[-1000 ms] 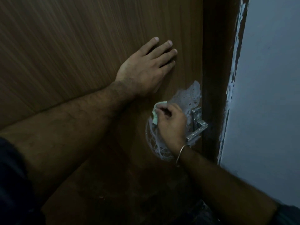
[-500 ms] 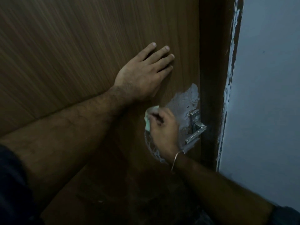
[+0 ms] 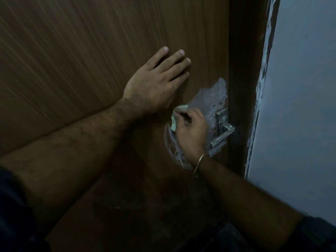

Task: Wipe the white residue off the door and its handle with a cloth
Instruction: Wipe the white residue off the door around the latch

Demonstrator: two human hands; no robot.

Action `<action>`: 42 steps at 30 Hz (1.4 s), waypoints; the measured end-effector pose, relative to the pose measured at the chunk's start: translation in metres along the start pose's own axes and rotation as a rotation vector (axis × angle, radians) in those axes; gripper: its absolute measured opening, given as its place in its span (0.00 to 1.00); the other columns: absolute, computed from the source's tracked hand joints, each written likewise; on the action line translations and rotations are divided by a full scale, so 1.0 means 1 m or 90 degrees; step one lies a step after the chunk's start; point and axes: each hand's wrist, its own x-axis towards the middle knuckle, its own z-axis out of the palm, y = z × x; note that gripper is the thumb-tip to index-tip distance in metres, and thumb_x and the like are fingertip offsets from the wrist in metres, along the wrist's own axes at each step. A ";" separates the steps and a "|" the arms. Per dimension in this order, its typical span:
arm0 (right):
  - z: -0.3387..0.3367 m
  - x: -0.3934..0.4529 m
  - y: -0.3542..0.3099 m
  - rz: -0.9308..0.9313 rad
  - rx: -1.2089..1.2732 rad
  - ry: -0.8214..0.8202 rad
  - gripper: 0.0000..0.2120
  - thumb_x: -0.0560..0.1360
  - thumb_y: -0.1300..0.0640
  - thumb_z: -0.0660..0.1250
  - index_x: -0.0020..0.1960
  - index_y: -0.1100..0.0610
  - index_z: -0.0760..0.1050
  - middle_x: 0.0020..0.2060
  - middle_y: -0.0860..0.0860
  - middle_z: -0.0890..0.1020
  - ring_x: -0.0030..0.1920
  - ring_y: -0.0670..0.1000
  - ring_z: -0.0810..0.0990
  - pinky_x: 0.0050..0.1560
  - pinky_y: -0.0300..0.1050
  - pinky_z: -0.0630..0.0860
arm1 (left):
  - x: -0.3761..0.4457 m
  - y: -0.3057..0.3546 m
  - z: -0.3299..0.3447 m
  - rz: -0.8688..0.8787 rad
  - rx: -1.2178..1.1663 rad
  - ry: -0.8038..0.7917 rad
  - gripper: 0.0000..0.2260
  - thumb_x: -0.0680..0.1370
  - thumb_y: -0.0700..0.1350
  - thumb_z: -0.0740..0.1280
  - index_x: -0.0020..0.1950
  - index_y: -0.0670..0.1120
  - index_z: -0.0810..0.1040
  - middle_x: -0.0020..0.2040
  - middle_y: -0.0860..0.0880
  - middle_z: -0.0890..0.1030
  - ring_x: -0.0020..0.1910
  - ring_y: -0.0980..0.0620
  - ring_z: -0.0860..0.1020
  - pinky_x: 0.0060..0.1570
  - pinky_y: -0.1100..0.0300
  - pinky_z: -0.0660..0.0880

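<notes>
A brown wood-grain door (image 3: 91, 51) fills the view. White residue (image 3: 212, 99) is smeared on it around the metal lever handle (image 3: 222, 131), with thin swirls lower left of the handle. My left hand (image 3: 156, 84) lies flat on the door, fingers straight, up and left of the residue. My right hand (image 3: 190, 131) grips a small pale green cloth (image 3: 175, 117) and presses it on the door just left of the handle. Most of the cloth is hidden inside the fist.
A dark door frame (image 3: 243, 70) runs down right of the handle. Beyond it is a pale blue-grey wall (image 3: 300, 106) with rough white paint along its edge. A metal bangle (image 3: 200, 160) circles my right wrist. The lighting is dim.
The residue above the handle has changed from thin swirls to a flat smear. My right hand with the cloth has shifted slightly left; the left hand still rests on the door.
</notes>
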 end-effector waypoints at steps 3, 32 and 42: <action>0.006 -0.007 0.000 -0.057 -0.028 -0.040 0.05 0.74 0.65 0.69 0.48 0.59 0.81 0.47 0.49 0.78 0.48 0.31 0.75 0.46 0.21 0.69 | -0.006 0.002 0.003 -0.005 -0.014 0.005 0.22 0.83 0.51 0.58 0.76 0.46 0.66 0.79 0.44 0.60 0.79 0.43 0.54 0.77 0.41 0.50; 0.012 -0.045 0.034 0.019 -0.033 -0.049 0.04 0.73 0.64 0.69 0.46 0.57 0.81 0.45 0.48 0.78 0.46 0.41 0.77 0.47 0.34 0.76 | -0.068 0.038 0.024 -0.042 -0.011 0.063 0.19 0.82 0.48 0.59 0.72 0.46 0.71 0.77 0.44 0.65 0.78 0.43 0.60 0.76 0.43 0.54; 0.003 -0.065 0.053 0.128 -0.030 -0.061 0.03 0.74 0.64 0.69 0.47 0.59 0.81 0.49 0.52 0.79 0.49 0.48 0.79 0.53 0.51 0.79 | -0.068 0.038 0.021 -0.040 -0.023 0.035 0.21 0.81 0.49 0.61 0.74 0.46 0.69 0.78 0.44 0.63 0.79 0.43 0.57 0.76 0.43 0.51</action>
